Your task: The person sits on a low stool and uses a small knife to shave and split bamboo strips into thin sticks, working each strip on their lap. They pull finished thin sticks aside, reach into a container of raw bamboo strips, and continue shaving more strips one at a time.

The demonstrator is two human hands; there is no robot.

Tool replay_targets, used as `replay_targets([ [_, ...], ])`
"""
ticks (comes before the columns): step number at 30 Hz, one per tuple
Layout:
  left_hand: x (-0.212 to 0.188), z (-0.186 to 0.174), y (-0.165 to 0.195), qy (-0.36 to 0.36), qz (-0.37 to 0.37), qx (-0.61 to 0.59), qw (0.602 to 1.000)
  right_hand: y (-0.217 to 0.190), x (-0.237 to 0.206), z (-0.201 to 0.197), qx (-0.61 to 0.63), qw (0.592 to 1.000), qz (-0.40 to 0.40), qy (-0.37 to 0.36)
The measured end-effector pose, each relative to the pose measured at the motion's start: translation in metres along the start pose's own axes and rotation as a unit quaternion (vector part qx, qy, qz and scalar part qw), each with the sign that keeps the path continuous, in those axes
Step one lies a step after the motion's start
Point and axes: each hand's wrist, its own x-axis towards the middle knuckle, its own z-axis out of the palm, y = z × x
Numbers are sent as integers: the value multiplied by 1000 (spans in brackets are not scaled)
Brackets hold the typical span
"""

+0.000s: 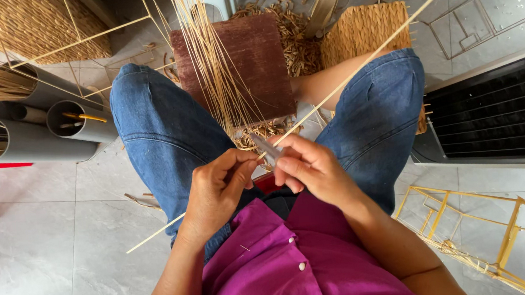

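My left hand (pixel 219 189) pinches a long thin pale cane strip (pixel 369 59) that runs from lower left, past my lap, up to the top right. My right hand (pixel 308 165) grips a small knife with a grey blade (pixel 267 147), its edge against the strip right where my two hands meet. Both hands sit over my lap, between knees in blue jeans. A bundle of thin cane strips (pixel 211 63) hangs down in front of a dark red wooden block (pixel 252 66).
Grey plastic pipes (pixel 27 139) holding cane lie at the left. Shavings (pixel 298 43) litter the tiled floor by the block. A woven stool (pixel 363 28) stands at the upper right, a black slatted unit (pixel 494 114) at the right, a yellow cane frame (pixel 492 235) at the lower right.
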Motion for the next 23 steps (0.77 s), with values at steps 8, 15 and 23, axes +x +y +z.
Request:
replay_targets([
  [8, -14, -12, -3, -14, 6, -12, 1000, -33, -6, -69, 61, 967, -66, 237],
  [15, -6, -3, -1, 10, 19, -1, 1000, -33, -14, -49, 37, 984, -30, 172],
  [23, -7, -6, 5, -4, -27, 52, 998, 4, -6, -35, 8, 996, -29, 86],
])
